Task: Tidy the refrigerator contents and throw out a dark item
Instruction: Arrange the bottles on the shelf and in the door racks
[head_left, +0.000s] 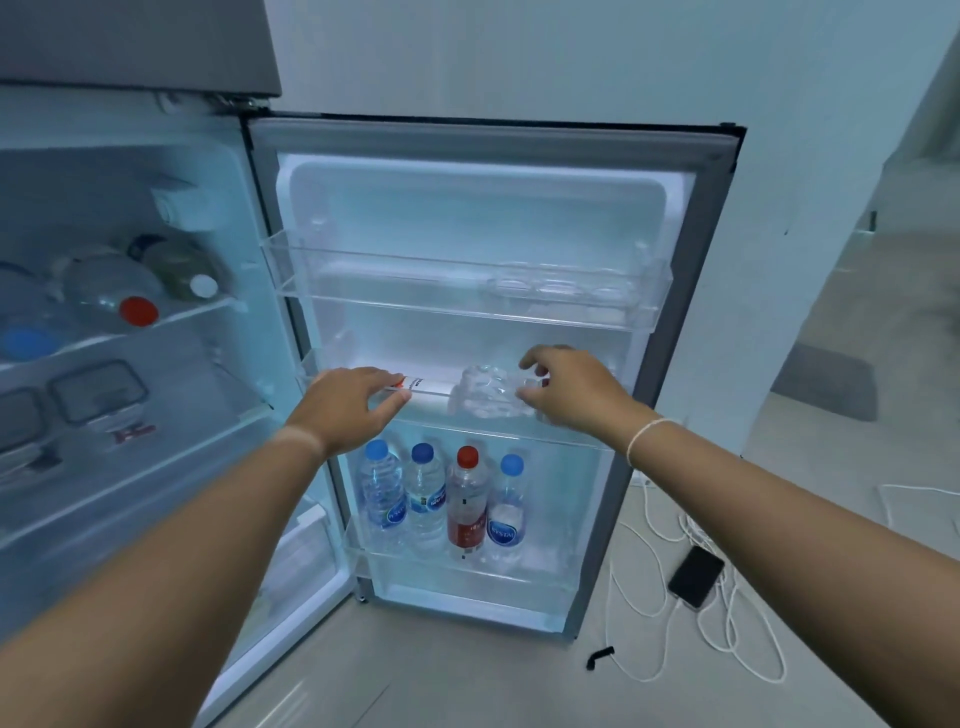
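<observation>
On the middle door shelf, lying bottle (467, 397), left hand (358, 400) and right hand (571, 389) grasping its ends.

Person, two bare forearms, no sleeves in view. Right wrist: thin white string bracelet (647, 434) (single loop). Left wrist: unadorned.

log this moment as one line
stage: tidying door | left hand: on white tube | right hand: on clear bottle | spot: middle door shelf
</observation>
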